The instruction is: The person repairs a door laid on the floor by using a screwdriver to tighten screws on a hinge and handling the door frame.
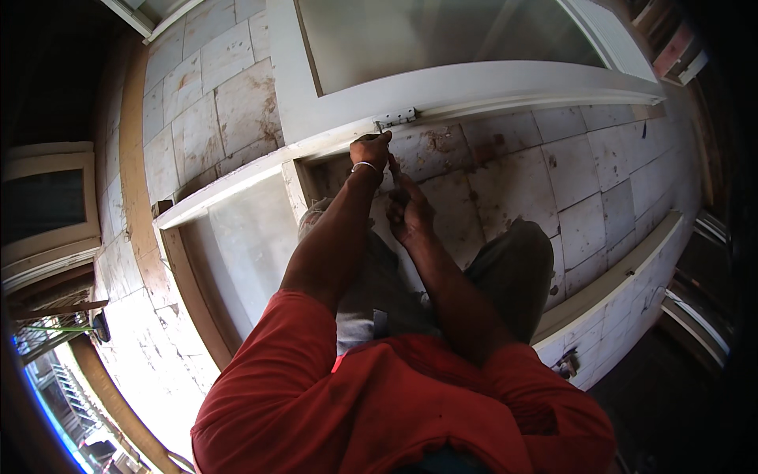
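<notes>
A metal hinge (pixel 399 118) with holes in its plate lies along the edge of a white door (pixel 442 85) with a large glass pane, where it meets a second white wooden frame (pixel 237 183). My left hand (pixel 369 150) is closed right at the hinge's near end, its fingertips pinched; what they hold is too small to make out. Below and to the right, my right hand (pixel 413 213) is wrapped round a slim tool that looks like a screwdriver (pixel 394 166), tilted up toward the left hand. Its tip is hidden by the left fingers.
Dirty white tiles (pixel 513 178) cover the floor around my knees. A long pale wooden beam (pixel 608 276) lies to my right. Further left stand another framed panel (pixel 47 201) and a brown wooden strip (pixel 133 150). Dark clutter fills the right edge.
</notes>
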`<state>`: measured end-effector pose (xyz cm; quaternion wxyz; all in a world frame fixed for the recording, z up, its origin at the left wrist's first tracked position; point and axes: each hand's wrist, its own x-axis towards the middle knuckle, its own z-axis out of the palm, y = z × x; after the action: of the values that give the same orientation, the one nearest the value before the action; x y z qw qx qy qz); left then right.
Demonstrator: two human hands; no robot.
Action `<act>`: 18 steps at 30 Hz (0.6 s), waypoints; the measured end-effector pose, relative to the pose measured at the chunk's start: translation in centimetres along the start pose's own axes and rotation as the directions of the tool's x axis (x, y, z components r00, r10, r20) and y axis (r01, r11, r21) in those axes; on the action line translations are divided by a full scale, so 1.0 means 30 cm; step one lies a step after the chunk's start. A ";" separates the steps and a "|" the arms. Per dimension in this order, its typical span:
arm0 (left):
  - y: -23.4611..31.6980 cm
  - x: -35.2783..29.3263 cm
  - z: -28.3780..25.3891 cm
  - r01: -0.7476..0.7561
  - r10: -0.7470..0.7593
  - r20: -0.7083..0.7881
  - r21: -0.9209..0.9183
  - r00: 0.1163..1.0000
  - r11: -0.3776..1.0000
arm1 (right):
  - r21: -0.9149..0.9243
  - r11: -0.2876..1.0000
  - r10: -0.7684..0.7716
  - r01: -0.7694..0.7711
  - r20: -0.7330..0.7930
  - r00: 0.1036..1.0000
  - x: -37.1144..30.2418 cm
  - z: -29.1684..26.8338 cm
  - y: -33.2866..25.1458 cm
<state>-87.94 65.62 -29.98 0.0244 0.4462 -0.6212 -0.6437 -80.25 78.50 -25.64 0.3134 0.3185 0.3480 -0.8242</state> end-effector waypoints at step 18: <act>-0.058 0.110 -0.029 -0.403 0.279 0.303 0.515 0.911 0.756 | -0.590 0.784 -0.253 0.195 -0.015 0.967 -0.043 0.098 -0.034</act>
<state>-88.48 63.40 -33.06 -0.0566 0.2418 -0.8541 -0.4570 -81.13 77.17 -22.66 0.2791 0.2015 0.6335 -0.6929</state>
